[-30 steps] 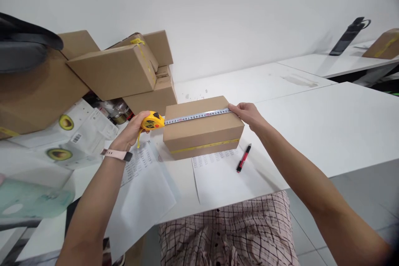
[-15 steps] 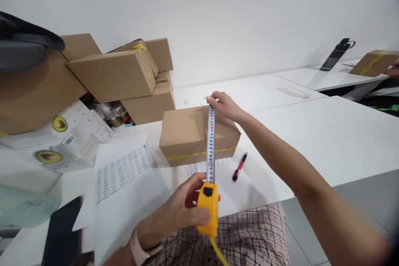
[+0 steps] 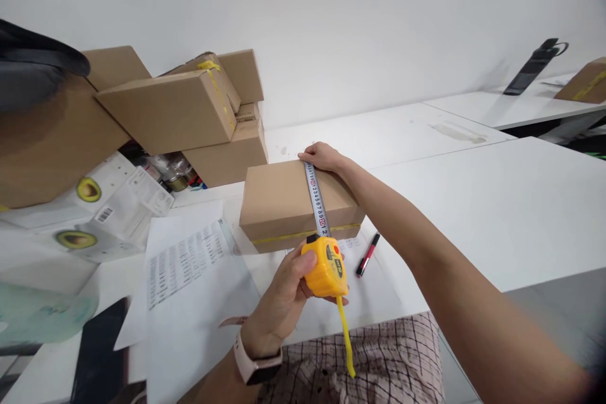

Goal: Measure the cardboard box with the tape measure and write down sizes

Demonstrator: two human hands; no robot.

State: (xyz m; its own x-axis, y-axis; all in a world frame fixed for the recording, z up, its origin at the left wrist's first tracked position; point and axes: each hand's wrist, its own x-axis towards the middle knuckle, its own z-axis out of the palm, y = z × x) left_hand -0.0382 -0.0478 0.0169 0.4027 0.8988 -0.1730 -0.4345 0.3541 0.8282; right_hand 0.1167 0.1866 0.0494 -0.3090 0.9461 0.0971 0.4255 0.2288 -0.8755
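Note:
A closed cardboard box with yellow tape along its near side lies on the white table. Across its top runs the metal blade of a yellow tape measure. My left hand is wrapped round the tape measure's case, just in front of the box; a yellow strap hangs from the case. At the box's far edge, my right hand is closed on the blade's end, which its fingers hide. Beneath and before the box lies a printed sheet, partly covered. A red and black pen rests right of the case.
Printed sheets and a dark flat device lie at left. Behind them stand white avocado-print boxes and stacked cardboard boxes. A dark bottle and another taped box are far right.
My left hand has moved the tape case forward and up, turning it so its side label shows. The blade now slants across the box top, and my right hand has shifted slightly left.

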